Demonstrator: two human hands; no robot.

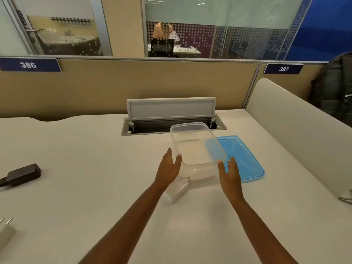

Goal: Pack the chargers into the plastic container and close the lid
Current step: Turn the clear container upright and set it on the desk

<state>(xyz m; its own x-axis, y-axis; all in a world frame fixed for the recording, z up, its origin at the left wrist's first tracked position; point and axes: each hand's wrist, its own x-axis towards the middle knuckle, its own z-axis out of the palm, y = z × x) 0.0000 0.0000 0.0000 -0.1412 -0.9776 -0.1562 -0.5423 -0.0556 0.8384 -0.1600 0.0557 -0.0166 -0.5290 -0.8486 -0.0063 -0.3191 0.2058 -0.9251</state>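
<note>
A clear plastic container (196,147) stands open and empty in the middle of the white desk. My left hand (168,168) is flat against its left wall and my right hand (229,173) is at its right wall, fingers straight. The blue lid (245,162) lies flat on the desk to the container's right. A white charger (176,191) lies just in front of the container, under my left wrist, prongs pointing at the container. A black charger (23,175) rests at the far left. Another white charger (5,232) shows at the lower left edge.
An open cable hatch (171,122) with its raised flap sits right behind the container. A beige partition runs along the back of the desk (95,168), and a cream divider (285,134) bounds the right side. A grey cable (345,199) lies at the right edge.
</note>
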